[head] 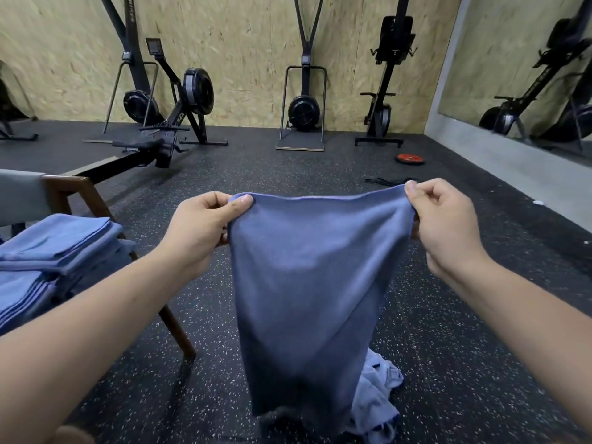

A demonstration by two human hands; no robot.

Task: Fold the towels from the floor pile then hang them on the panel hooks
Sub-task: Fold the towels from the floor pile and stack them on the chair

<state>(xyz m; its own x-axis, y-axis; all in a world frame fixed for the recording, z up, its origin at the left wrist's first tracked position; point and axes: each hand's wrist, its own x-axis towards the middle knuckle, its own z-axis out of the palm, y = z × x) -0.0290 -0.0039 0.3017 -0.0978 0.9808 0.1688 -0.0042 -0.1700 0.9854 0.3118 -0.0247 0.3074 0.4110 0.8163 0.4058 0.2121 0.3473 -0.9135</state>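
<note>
Left hand (pixel 198 225) grip pinching blue towel (pixel 307 283) corner, right hand (pixel 445 225) pinching opposite corner; towel hanging over floor pile (pixel 374 402)

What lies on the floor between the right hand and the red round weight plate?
In the head view, a thin black strap lies on the speckled floor, between the right hand and the red round weight plate.

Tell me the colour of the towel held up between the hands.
The towel is plain dusty blue, without pattern, seen in the head view.
</note>
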